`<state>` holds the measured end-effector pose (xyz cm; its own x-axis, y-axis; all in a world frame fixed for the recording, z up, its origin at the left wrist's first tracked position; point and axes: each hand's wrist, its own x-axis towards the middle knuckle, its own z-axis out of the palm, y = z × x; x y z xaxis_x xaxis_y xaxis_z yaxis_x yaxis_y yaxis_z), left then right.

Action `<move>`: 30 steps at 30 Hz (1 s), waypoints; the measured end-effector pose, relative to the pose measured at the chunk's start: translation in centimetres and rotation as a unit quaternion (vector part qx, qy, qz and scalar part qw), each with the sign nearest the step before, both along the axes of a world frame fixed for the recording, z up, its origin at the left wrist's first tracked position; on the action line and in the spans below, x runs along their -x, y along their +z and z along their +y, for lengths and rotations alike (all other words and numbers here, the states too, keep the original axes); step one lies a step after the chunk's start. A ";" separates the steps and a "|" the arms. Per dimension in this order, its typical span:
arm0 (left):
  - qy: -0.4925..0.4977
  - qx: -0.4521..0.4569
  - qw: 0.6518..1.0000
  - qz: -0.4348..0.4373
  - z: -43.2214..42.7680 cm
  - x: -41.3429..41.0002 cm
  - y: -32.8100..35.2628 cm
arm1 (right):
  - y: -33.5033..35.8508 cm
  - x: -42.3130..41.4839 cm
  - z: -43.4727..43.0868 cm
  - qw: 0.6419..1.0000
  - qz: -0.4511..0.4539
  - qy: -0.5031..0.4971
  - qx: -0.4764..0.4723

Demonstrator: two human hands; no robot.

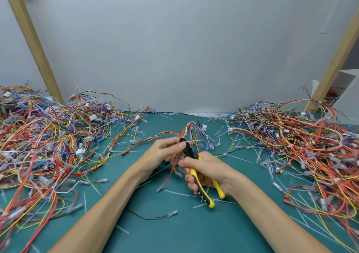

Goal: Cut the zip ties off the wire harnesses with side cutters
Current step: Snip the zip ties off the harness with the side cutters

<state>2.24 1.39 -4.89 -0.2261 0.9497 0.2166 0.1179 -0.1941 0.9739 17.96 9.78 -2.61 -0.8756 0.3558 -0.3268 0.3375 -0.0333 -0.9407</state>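
My right hand (206,172) grips the yellow-and-black side cutters (202,186) by the handles. Their black jaws (187,147) point up and left, at a white zip tie (195,140) on a wire harness (191,131). My left hand (165,149) holds that harness of red, yellow and blue wires just left of the jaws, fingers curled round the bundle. The harness fans out behind the hands toward a white connector. Whether the jaws have bitten through the tie cannot be made out.
A large tangle of harnesses (48,136) covers the left of the green mat (165,229); another heap (303,142) fills the right. Cut white zip-tie pieces (178,194) and loose wires lie around the hands. Two wooden posts (33,43) lean against a grey wall behind.
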 end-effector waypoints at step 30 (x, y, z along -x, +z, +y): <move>0.079 -0.033 0.993 -0.083 0.1 -0.3 -0.5 | -2.5 -0.7 1.6 0.729 -0.003 -0.167 -0.663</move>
<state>2.58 1.50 -5.35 -0.4092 0.8846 0.2238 -0.0100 -0.2496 0.9683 18.66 11.34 -5.15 -0.6669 0.5556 0.4965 0.5232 0.8236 -0.2188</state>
